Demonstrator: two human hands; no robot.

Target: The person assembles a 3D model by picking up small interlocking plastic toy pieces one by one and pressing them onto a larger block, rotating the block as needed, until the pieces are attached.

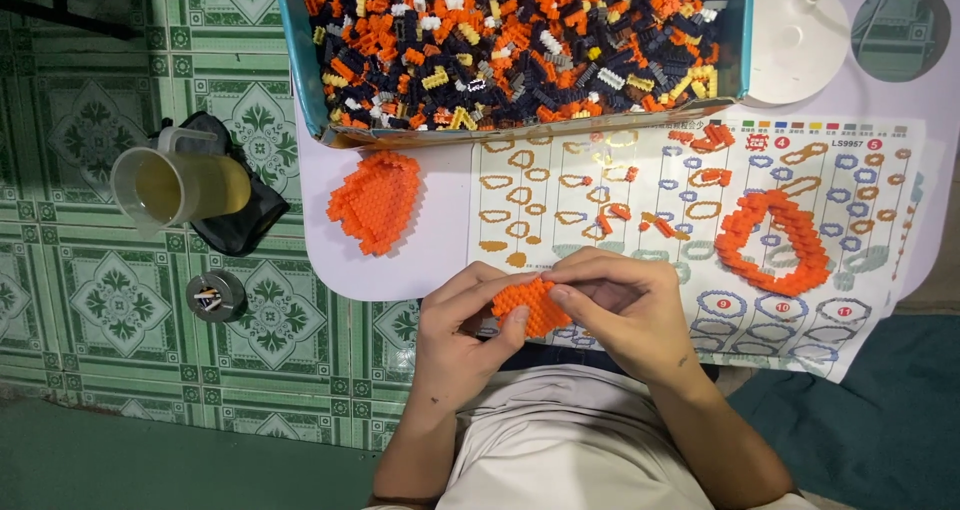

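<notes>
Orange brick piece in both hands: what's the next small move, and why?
Probably press the orange brick piece together: the left hand grips its lower edge and the right hand pinches its right side, above the instruction sheet, with no loose brick visible between the fingers.

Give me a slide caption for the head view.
Both hands pinch an orange brick piece above the instruction sheet.

Only printed thing here is the instruction sheet point(700, 210): a big white rectangle lying flat over the right half of the counter point(440, 240), reaching its near edge. It's covered in orange and blue outline shapes, with a row of small colour squares along its far edge.
</notes>
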